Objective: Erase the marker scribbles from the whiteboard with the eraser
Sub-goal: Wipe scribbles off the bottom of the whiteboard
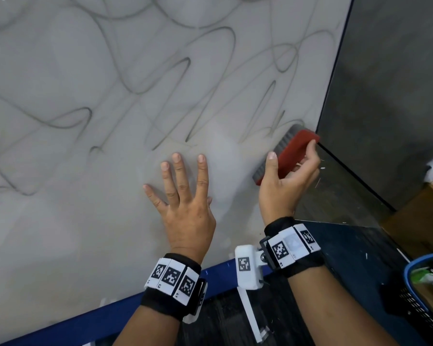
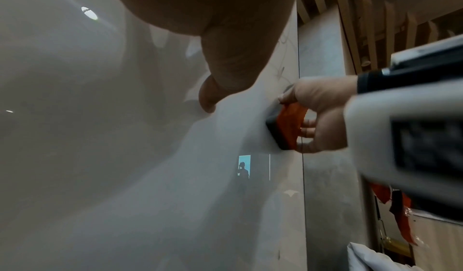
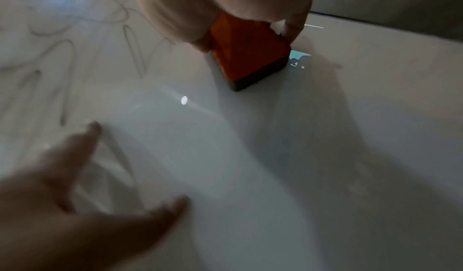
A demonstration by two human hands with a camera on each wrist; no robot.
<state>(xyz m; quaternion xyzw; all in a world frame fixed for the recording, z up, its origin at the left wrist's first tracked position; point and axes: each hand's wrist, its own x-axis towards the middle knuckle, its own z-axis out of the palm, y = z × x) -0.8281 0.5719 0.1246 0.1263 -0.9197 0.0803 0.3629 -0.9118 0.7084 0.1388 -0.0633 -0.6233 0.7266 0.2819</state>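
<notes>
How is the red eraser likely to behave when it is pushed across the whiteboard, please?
The eraser probably stays stiff: its red body keeps a blocky shape in the right hand. It seems light, since fingers and thumb alone grip it. Its dark pad lies flat against the glossy whiteboard, so it should slide easily rather than tip.

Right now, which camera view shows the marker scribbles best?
The head view: the marker scribbles loop across most of the whiteboard above both hands. The right wrist view shows only some blurred loops at its upper left; the left wrist view shows just a few faint strokes.
</notes>
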